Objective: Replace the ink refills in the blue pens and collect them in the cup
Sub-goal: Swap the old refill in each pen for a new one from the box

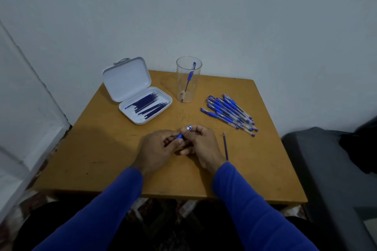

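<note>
Both hands meet above the near middle of the wooden desk (102,159). The left hand (157,146) and right hand (201,142) each pinch one blue pen (180,136), fingers curled round it; its clip end shows past the right fingers. A loose refill (225,145) lies just right of the right hand. A clear cup (188,79) stands at the far edge, one pen inside. An open white case (140,104) of refills sits to its left. A pile of pens (230,113) lies to its right.

Wood table (102,159) by pale wall (244,16); grey seat (326,169) at right.
</note>
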A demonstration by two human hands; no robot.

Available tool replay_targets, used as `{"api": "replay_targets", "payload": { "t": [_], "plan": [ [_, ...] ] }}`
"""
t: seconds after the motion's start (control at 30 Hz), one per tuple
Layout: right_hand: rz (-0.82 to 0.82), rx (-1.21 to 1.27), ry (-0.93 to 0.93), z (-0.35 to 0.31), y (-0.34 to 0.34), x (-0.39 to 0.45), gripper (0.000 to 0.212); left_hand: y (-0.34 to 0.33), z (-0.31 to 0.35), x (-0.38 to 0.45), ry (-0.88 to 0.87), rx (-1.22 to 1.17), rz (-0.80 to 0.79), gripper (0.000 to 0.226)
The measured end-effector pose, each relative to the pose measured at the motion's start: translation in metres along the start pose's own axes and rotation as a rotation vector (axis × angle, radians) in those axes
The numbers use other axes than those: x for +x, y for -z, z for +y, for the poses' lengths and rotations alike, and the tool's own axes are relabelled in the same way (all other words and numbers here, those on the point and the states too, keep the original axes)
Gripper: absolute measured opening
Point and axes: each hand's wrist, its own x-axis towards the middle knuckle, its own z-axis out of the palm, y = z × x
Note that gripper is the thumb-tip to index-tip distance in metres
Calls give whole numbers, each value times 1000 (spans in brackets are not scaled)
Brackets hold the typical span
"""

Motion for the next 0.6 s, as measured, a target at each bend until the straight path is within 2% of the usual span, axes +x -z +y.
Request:
{"api": "replay_targets", "payload": {
  "t": [0.3, 0.6],
  "plan": [
    [27, 96, 41, 1, 3, -4, 23, 2, 2, -1, 24, 18, -9, 21],
    [-25, 151, 57, 1, 6, -8, 13, 4, 2, -1, 21, 32, -78, 23]
  ]
}}
